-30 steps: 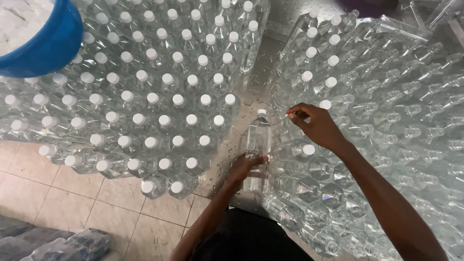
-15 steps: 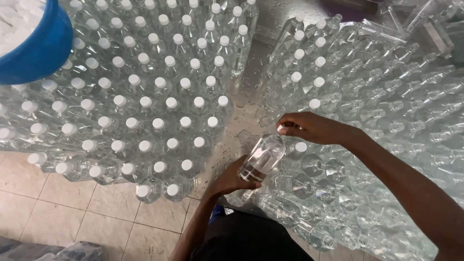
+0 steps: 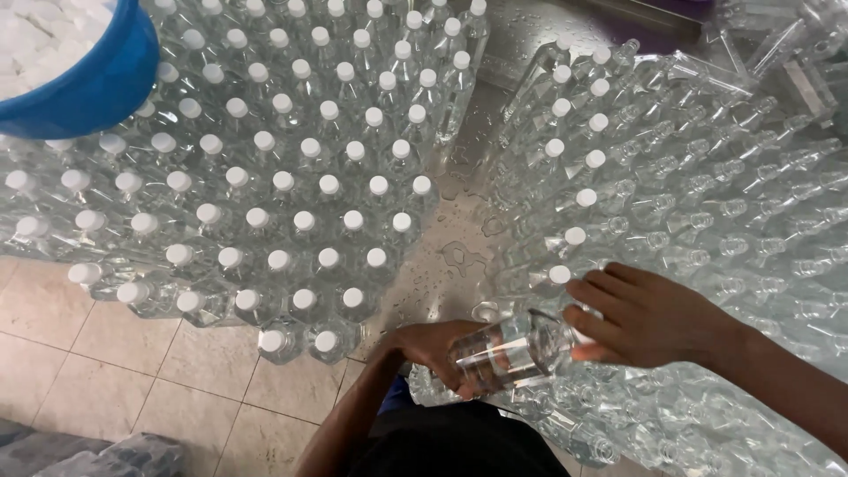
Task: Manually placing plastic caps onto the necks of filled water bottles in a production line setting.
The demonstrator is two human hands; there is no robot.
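Both hands on one clear water bottle (image 3: 512, 355), tilted at the table's near edge: left hand (image 3: 433, 346) cups its base, right hand (image 3: 645, 314) wraps the cap end; steady the base while twisting.

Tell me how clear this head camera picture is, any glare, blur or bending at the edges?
Head view: even light, soft shadows; glints on the wet metal table and the clear bottles. The bottle held by the left hand and right hand is slightly smeared. The capped bottles and blue tub bow outward, wide-lens distortion.
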